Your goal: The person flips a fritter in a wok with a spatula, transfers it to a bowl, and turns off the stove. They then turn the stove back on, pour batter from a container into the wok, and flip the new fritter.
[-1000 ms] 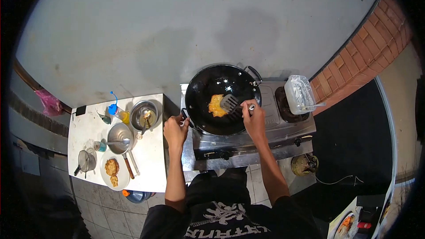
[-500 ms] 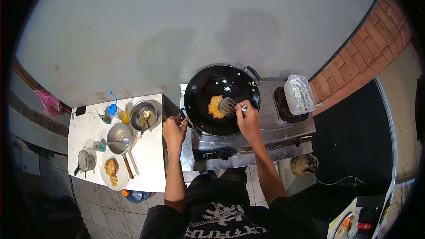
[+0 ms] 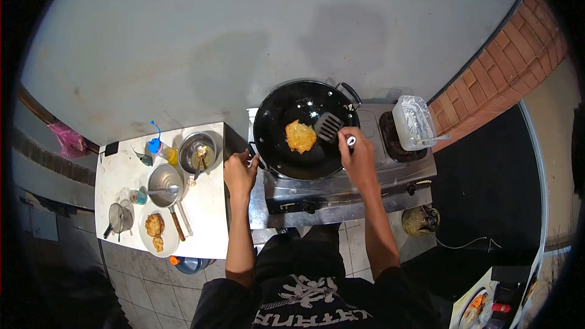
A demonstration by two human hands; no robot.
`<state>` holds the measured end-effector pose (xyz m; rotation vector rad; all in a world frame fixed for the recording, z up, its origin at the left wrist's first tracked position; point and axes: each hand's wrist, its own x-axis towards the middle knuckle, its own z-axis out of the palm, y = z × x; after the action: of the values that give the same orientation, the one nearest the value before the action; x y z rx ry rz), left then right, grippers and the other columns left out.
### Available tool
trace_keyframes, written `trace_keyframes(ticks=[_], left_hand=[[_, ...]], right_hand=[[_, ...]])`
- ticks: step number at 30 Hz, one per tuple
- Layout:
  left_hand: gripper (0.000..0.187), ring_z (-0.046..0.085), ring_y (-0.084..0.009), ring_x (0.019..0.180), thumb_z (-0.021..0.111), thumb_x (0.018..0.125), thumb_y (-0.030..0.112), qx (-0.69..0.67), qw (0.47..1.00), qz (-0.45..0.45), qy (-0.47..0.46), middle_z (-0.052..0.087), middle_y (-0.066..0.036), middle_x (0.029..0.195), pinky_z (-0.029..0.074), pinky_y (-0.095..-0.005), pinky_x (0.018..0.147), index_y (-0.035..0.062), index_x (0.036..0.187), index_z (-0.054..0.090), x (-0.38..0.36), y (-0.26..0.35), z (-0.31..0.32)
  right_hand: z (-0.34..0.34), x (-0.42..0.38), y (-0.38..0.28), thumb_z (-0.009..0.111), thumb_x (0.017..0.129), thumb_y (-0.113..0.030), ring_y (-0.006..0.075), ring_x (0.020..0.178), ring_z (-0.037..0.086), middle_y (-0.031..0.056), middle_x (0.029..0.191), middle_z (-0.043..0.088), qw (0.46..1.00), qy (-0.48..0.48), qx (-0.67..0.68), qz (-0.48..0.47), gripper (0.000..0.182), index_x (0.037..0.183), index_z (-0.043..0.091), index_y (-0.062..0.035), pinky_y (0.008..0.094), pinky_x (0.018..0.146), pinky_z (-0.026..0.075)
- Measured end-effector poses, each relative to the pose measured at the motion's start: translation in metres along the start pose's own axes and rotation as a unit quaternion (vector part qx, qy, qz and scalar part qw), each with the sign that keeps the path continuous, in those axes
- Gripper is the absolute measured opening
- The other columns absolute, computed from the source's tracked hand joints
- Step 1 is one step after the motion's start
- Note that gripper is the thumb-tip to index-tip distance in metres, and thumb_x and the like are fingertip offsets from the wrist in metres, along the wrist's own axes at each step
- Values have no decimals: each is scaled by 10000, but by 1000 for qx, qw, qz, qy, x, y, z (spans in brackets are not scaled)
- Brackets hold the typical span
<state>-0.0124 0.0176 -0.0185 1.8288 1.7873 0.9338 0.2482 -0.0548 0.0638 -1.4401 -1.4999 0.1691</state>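
A black wok (image 3: 286, 100) sits on the left burner of the stove, and a golden fried omelette (image 3: 300, 137) lies flat inside it. My right hand (image 3: 358, 157) is closed round the handle of a slotted spatula (image 3: 329, 126). The spatula's head is over the wok, just right of the omelette and apart from it. With my left hand (image 3: 241, 172) I grip the wok's left handle (image 3: 256, 155), fingers closed at it. The wok's other handle (image 3: 349, 92) points to the back right.
Right of the wok, a plastic container (image 3: 414, 123) with a utensil rests on the other burner of the stove (image 3: 341, 198). The white table (image 3: 210, 219) at left bears a steel bowl (image 3: 210, 139), a saucepan (image 3: 172, 173), a plate (image 3: 169, 245) with fried food, bottles and a strainer (image 3: 118, 217).
My right hand has drawn the spatula rightward off the omelette, which now shows whole. My left hand stays at the wok's handle. The camera view has shifted slightly.
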Motion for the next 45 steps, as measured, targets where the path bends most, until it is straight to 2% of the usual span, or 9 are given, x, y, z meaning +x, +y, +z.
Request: trace_keyframes(ticks=[3, 9, 13, 16, 18, 19, 21, 38, 45], left_hand=[[330, 686, -285, 733, 768, 774, 253, -6, 1000, -22, -10, 700, -163, 812, 524, -366, 695, -7, 971, 715, 1, 3, -1], [330, 686, -284, 733, 769, 773, 251, -12, 1000, -13, 1, 699, -164, 810, 522, -368, 698, -5, 975, 715, -1, -2, 3], [335, 686, -286, 732, 767, 773, 262, -9, 1000, -28, 4, 700, -156, 802, 524, -373, 696, 1, 977, 717, 0, -1, 3], [332, 687, -289, 735, 764, 775, 267, -9, 999, -36, 3, 701, -149, 798, 526, -378, 694, 6, 976, 718, 1, -3, 4], [330, 686, -292, 736, 762, 776, 269, -12, 999, -33, 10, 701, -147, 796, 526, -381, 692, 8, 973, 719, -1, 0, 3], [327, 686, -296, 738, 759, 778, 269, 0, 999, -32, 5, 701, -147, 796, 526, -381, 693, 8, 971, 719, -1, 2, 2], [327, 683, -302, 742, 756, 777, 270, 6, 1000, -30, -1, 698, -147, 795, 525, -385, 692, 8, 969, 718, -2, 6, 0], [331, 681, -287, 735, 757, 775, 264, 13, 1000, -8, 13, 694, -147, 805, 524, -378, 679, -3, 966, 708, -3, 3, 2], [327, 683, -283, 740, 760, 774, 264, 14, 1000, -17, 14, 698, -146, 813, 526, -375, 687, 2, 963, 710, -5, 6, 1]], right_hand=[[-12, 6, -6, 593, 902, -57, 383, 715, 615, 208, 779, 604, 996, -14, -55, 70, 109, 899, 546, 41, 417, 621, 461], [-2, 20, 7, 581, 905, -61, 427, 701, 579, 222, 721, 571, 997, -54, -62, 2, 161, 811, 489, 32, 450, 605, 434], [5, 34, 19, 569, 913, -75, 444, 690, 552, 222, 677, 543, 994, -88, -55, 20, 196, 785, 468, 34, 455, 593, 419], [14, 35, 34, 564, 927, -104, 374, 621, 589, 191, 671, 572, 988, -109, -58, 89, 196, 812, 498, 41, 417, 561, 437], [22, 27, 45, 564, 941, -122, 220, 551, 610, 138, 693, 619, 984, -80, 84, 133, 187, 845, 537, 36, 345, 515, 448], [27, 23, 51, 564, 941, -122, 220, 551, 610, 138, 693, 619, 984, -85, 85, 131, 187, 845, 537, 36, 345, 515, 448], [34, 16, 58, 560, 953, -133, 95, 542, 583, 89, 721, 647, 974, 6, 154, 166, 185, 863, 560, 29, 275, 487, 441], [40, -3, 35, 549, 942, -81, 145, 562, 584, 96, 652, 593, 990, 35, 84, 106, 157, 823, 546, 21, 297, 517, 442], [36, -14, 46, 535, 947, -92, 152, 529, 535, 114, 639, 577, 986, 46, 80, 141, 176, 809, 533, 18, 317, 502, 410]])
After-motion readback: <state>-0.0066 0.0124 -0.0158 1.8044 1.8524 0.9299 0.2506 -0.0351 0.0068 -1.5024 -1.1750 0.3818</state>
